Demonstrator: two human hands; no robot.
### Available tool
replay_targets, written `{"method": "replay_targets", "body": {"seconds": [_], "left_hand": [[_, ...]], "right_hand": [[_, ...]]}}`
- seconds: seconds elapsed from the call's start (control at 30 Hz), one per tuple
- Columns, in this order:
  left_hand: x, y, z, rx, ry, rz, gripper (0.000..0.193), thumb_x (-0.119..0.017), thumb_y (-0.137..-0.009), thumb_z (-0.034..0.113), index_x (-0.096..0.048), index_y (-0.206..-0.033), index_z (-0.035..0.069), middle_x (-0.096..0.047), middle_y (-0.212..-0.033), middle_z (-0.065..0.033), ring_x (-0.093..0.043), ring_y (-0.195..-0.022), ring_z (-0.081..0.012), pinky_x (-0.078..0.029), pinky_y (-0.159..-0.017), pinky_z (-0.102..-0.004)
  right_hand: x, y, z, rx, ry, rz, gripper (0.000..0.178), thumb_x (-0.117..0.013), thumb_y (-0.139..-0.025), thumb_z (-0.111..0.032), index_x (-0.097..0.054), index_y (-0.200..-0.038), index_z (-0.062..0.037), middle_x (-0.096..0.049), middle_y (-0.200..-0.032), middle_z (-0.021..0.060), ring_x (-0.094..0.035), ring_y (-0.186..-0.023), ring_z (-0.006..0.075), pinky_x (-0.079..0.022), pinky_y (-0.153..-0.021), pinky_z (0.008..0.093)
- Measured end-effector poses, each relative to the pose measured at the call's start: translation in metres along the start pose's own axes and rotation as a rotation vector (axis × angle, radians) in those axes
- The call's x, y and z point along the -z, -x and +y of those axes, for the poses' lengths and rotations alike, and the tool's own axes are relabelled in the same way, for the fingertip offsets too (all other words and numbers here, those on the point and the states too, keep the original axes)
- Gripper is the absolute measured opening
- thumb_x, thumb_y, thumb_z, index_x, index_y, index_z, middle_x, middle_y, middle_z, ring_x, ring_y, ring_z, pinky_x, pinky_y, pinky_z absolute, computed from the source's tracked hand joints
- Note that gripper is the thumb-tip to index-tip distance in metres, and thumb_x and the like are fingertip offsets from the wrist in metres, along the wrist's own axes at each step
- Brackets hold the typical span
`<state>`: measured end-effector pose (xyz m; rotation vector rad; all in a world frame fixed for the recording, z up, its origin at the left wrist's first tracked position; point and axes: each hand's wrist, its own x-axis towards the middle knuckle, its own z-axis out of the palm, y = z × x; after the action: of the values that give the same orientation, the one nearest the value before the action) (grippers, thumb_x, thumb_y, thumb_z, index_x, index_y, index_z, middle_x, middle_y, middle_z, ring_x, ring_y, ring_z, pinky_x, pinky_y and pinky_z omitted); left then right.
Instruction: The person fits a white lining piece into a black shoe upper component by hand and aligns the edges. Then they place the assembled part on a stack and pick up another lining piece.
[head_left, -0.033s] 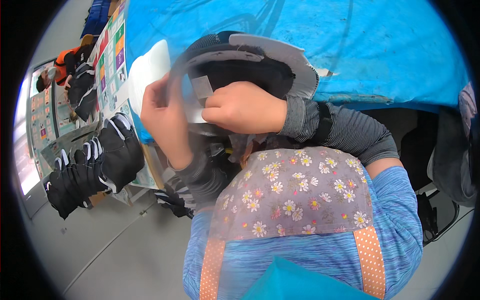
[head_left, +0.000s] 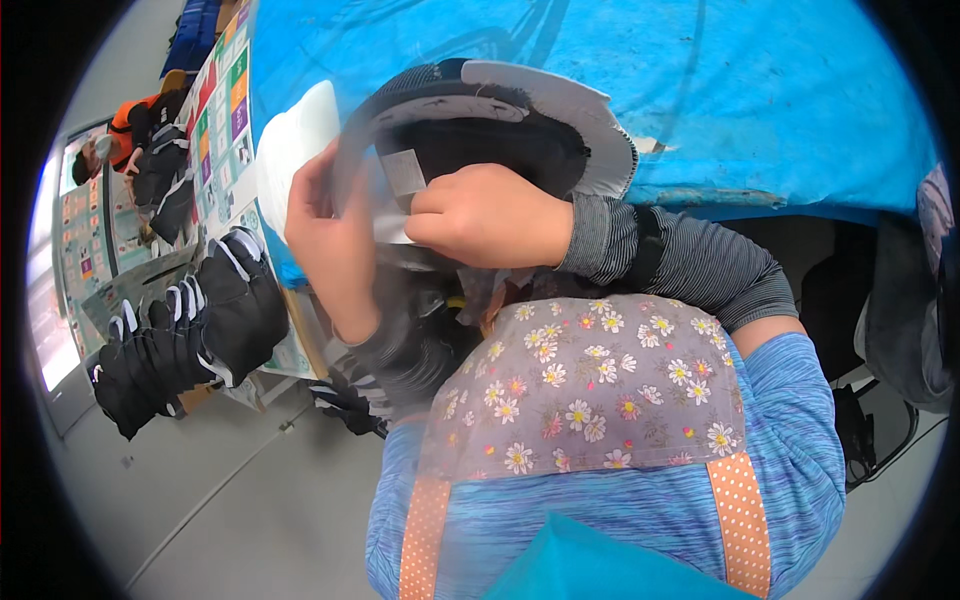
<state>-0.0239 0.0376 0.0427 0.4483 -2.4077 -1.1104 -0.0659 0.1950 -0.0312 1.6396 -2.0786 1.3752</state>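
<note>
A rounded, hollow black fabric piece point(head_left: 510, 160) with a mesh-like upper edge lies at the near edge of the blue table; it resembles a cap seen from inside. A small pale label point(head_left: 403, 173) shows within, and a curved white panel point(head_left: 575, 110) with a frayed edge flares out on its right. My right hand point(head_left: 490, 215) is closed over its near rim, fingers bunched beside a bit of white material point(head_left: 390, 230). At its left side my left hand point(head_left: 335, 235) has bent fingers, but a smear hides their tips. A smooth white curved piece point(head_left: 300, 150) stands left of that hand.
The table has a blue cover point(head_left: 760, 90). On the left is a row of nested black pieces with white trim point(head_left: 190, 330), next to a board of coloured pictures point(head_left: 235, 130). Farther off, a person in orange and black point(head_left: 140, 120) handles black items. A chair point(head_left: 905, 320) stands right.
The black piece has tilted up very slightly, its far edge a little higher. My left hand has shifted a little to the right at its outer edge; my right hand is almost unmoved.
</note>
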Motion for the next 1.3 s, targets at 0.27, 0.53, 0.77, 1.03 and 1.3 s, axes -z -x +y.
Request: {"method": "replay_targets", "body": {"seconds": [0.27,0.53,0.77,1.03,1.3], "left_hand": [[-0.018,0.013,-0.054,-0.006,0.565,-0.054,0.092,-0.018,-0.098,0.071,-0.042,-0.144,-0.005,-0.043,-0.150,-0.0182,-0.040,-0.139,-0.0294,-0.027,-0.117,-0.0440],[-0.031,0.029,-0.049,-0.009,0.660,-0.006,0.075,-0.028,-0.103,0.061,-0.031,-0.151,0.003,-0.041,-0.149,-0.0154,-0.038,-0.138,-0.0284,-0.029,-0.114,-0.0436],[-0.034,0.030,-0.044,-0.022,0.642,0.026,0.069,-0.026,-0.105,0.056,-0.037,-0.146,0.001,-0.042,-0.147,-0.0155,-0.039,-0.136,-0.0279,-0.029,-0.113,-0.0431],[-0.041,0.033,-0.042,0.035,0.648,0.102,0.067,-0.020,-0.107,0.051,-0.037,-0.146,-0.001,-0.042,-0.147,-0.0158,-0.038,-0.137,-0.0292,-0.026,-0.115,-0.0440],[-0.045,0.032,-0.033,0.026,0.665,0.143,0.060,-0.022,-0.107,0.041,-0.039,-0.145,-0.002,-0.044,-0.147,-0.0168,-0.041,-0.135,-0.0298,-0.032,-0.112,-0.0444]], "right_hand": [[-0.004,0.003,0.007,-0.039,-0.153,0.108,0.008,-0.062,-0.081,-0.009,-0.060,-0.086,-0.0038,-0.065,-0.080,0.0119,-0.067,-0.080,0.0325,-0.054,-0.066,0.0428],[-0.005,0.002,0.002,-0.045,-0.141,-0.026,0.026,-0.062,-0.079,-0.005,-0.063,-0.105,-0.0023,-0.069,-0.087,0.0134,-0.068,-0.083,0.0338,-0.055,-0.067,0.0429],[-0.011,0.003,0.000,-0.034,-0.125,-0.029,0.041,-0.061,-0.078,-0.009,-0.061,-0.118,-0.0025,-0.070,-0.098,0.0135,-0.068,-0.089,0.0330,-0.056,-0.074,0.0406],[-0.010,0.003,-0.001,-0.024,-0.139,-0.075,0.030,-0.060,-0.082,-0.009,-0.059,-0.111,0.0002,-0.068,-0.095,0.0150,-0.068,-0.088,0.0350,-0.056,-0.071,0.0437],[0.006,0.004,-0.005,0.055,-0.156,-0.059,0.023,-0.062,-0.082,-0.010,-0.055,-0.102,-0.0007,-0.068,-0.087,0.0137,-0.069,-0.085,0.0332,-0.055,-0.073,0.0444]]}}
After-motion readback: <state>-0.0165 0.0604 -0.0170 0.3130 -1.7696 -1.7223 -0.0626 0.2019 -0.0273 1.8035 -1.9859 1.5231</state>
